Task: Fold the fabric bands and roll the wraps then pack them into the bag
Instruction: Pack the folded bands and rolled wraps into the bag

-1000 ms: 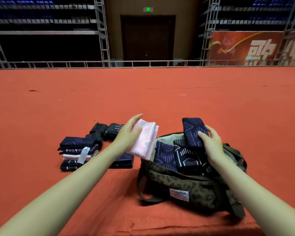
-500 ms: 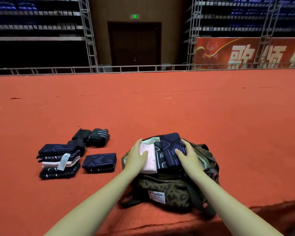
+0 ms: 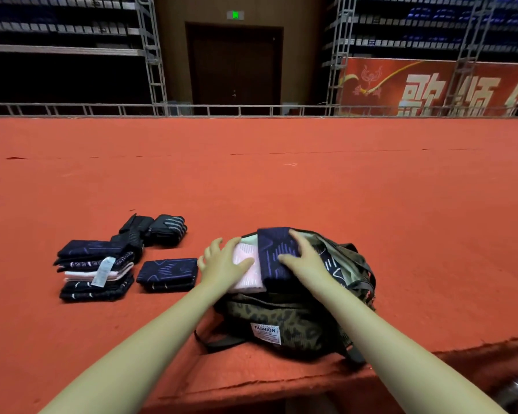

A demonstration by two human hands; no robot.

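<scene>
An olive camouflage bag (image 3: 284,324) with a white FASHION label lies open on the red carpet. My left hand (image 3: 222,262) presses flat on a folded pink band (image 3: 247,264) at the bag's mouth. My right hand (image 3: 307,258) rests with spread fingers on a folded navy patterned band (image 3: 274,255) beside it. More dark bands show deeper inside the bag (image 3: 331,264). To the left lie a stack of folded bands (image 3: 95,270), a single folded navy band (image 3: 168,273) and black rolled wraps (image 3: 154,230).
The red carpeted platform (image 3: 281,180) stretches far ahead to a metal rail (image 3: 251,110). Its front edge (image 3: 281,389) drops off just below the bag. Scaffolding, a dark door and a red banner stand beyond.
Both hands lowered the pink and navy bands from above the bag into its opening and now press down on them. The view shifted slightly.
</scene>
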